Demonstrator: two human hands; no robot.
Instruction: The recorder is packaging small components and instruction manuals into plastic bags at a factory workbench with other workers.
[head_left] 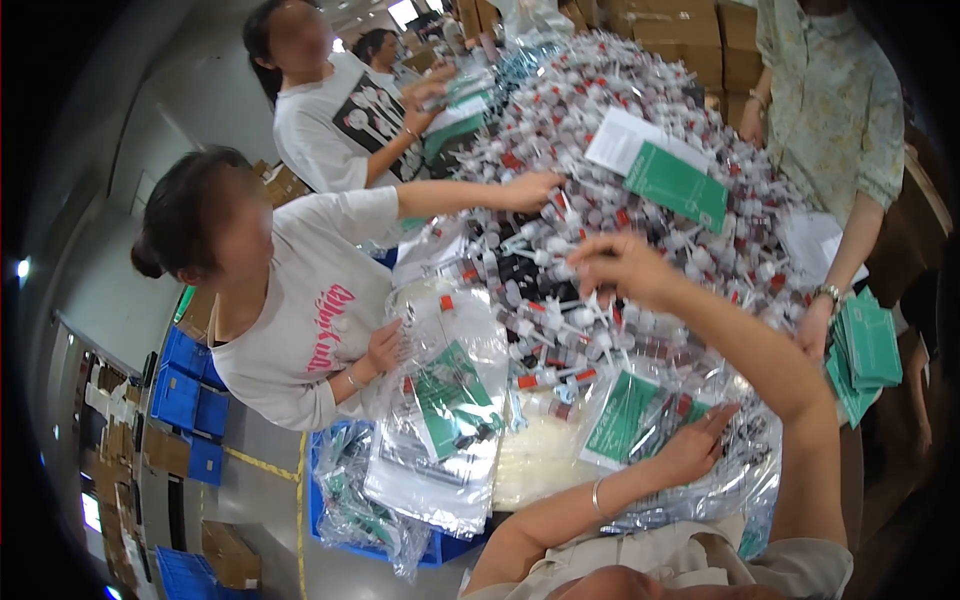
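Right grip (618, 268) pinched on tube (585, 262), axis unclear; left grip (700, 445) flat on bag (650, 420).

1. To your left, two people in white shirts (320, 320) lean toward the heap.
2. Blue crates (185, 395) sit stacked on the floor behind them.
3. Across from you, cardboard boxes (680, 30) line the far side.
4. On your right, a person holds green cards (865, 350).
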